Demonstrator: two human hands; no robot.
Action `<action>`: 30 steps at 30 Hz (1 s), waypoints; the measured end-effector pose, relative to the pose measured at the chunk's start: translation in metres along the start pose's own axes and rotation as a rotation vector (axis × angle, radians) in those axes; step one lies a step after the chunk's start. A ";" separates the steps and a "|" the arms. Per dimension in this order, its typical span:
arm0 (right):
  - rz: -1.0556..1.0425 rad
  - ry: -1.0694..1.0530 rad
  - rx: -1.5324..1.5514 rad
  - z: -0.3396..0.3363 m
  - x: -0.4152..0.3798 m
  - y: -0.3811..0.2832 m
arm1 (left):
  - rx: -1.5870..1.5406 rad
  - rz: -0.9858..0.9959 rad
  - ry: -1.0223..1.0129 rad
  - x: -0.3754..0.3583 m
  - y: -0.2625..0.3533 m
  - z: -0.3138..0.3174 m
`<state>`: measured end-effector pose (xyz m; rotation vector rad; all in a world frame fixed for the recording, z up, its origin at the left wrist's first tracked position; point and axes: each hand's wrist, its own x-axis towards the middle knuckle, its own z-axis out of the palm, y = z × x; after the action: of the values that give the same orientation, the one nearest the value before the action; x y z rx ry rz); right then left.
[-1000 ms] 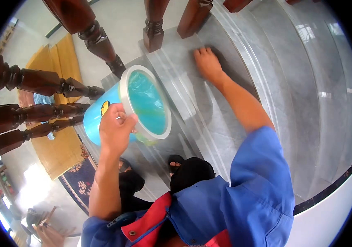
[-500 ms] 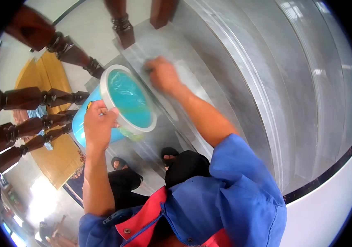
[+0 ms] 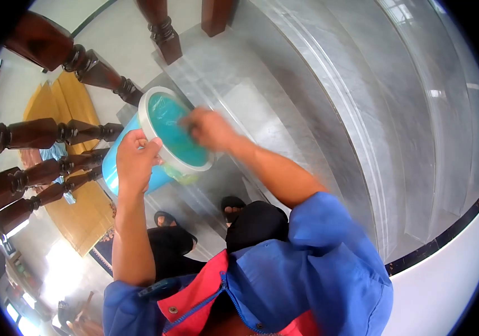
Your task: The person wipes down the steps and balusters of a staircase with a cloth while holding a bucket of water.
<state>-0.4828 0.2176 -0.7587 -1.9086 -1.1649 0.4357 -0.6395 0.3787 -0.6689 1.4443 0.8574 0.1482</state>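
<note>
Gripping the white rim of the blue bin, the left hand has its thumb and fingers closed on the side nearest its own forearm. The right hand is blurred over the bin's open mouth, near the far side of the rim from the left hand; its fingers look bent, but whether they hold anything cannot be told. Clear plastic film shows inside the tilted bin, and a yellow-green bit hangs below the rim. The bin is above the grey stairs, by their baluster edge; whether it touches a step is hidden. Two feet in black sandals stand below it. Beyond the dark wooden balusters lie brown sheets and part of a patterned rug.
</note>
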 end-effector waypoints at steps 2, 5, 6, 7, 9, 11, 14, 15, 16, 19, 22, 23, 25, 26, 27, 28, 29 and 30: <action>0.017 0.094 0.013 -0.003 0.003 -0.012 | -0.052 -0.034 -0.006 0.000 -0.001 -0.005; 0.129 0.480 -0.343 -0.058 0.034 0.037 | -0.051 -0.017 0.034 -0.009 -0.002 -0.008; 0.234 0.534 -0.511 -0.071 0.044 0.051 | -0.054 -0.026 0.050 -0.011 -0.003 -0.009; 0.218 0.523 -0.509 -0.065 0.049 0.054 | -0.056 -0.026 0.042 -0.012 -0.002 -0.008; 0.372 0.470 -0.563 -0.047 0.063 0.068 | -0.074 -0.014 0.049 -0.010 -0.003 -0.007; -0.083 0.139 -0.338 -0.010 0.059 0.046 | -0.100 -0.003 0.067 -0.008 -0.002 -0.006; -0.062 0.080 -0.202 0.002 0.085 0.003 | -0.124 -0.005 0.083 -0.008 -0.002 -0.007; -0.078 0.070 -0.199 0.005 0.102 0.002 | -0.093 -0.010 0.096 -0.008 -0.003 -0.009; -0.191 0.144 -0.279 0.006 0.123 0.002 | -0.060 -0.018 0.104 -0.008 -0.004 -0.011; -0.346 0.203 -0.464 0.016 0.179 -0.006 | -0.064 -0.027 0.094 -0.011 -0.004 -0.016; -0.295 0.146 -0.700 0.045 0.225 -0.006 | -0.075 -0.048 0.089 -0.013 -0.001 -0.019; -0.199 0.107 -0.833 0.052 0.234 0.000 | -0.089 -0.062 0.085 -0.014 0.000 -0.019; -0.230 0.063 -0.862 0.057 0.238 0.012 | -0.088 -0.055 0.074 -0.013 0.001 -0.020; -0.272 0.012 -0.898 0.060 0.235 0.018 | -0.101 -0.047 0.067 -0.015 0.000 -0.019; -0.271 0.004 -0.898 0.058 0.226 0.020 | -0.106 -0.053 0.067 -0.017 0.001 -0.019; -0.368 -0.041 -0.877 0.050 0.210 0.021 | -0.110 -0.059 0.075 -0.016 0.001 -0.019; -0.467 -0.088 -0.855 0.040 0.192 0.021 | -0.116 -0.064 0.084 -0.016 0.002 -0.018; -0.428 -0.116 -0.776 0.030 0.170 0.020 | -0.124 -0.066 0.085 -0.016 0.002 -0.018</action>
<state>-0.4048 0.3723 -0.7708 -2.1771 -1.9636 -0.1818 -0.6606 0.3840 -0.6583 1.2998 0.9478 0.2110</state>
